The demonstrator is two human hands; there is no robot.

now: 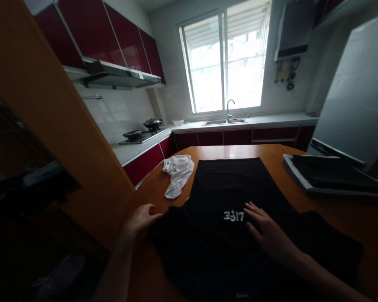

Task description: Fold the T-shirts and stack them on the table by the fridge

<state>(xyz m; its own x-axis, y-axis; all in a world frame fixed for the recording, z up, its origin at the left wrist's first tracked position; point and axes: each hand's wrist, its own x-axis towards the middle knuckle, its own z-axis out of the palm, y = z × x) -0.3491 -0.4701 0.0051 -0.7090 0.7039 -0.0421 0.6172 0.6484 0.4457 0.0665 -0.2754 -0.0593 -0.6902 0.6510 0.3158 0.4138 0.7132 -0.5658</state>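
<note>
Near the left edge of the table (151, 188), the left hand (144, 217) is at the sleeve of a black shirt (226, 182), its thumb against the cloth; whether it pinches the sleeve, I cannot tell. A white cloth (179, 173) lies crumpled farther along this edge. The shirt is spread flat over the middle, from near the far edge toward the near edge. The right hand (262, 225), fingers stretched, is over the shirt beside white letters (234, 216), well apart from the left hand. Folded clothes (336, 174) lie by the right edge.
</note>
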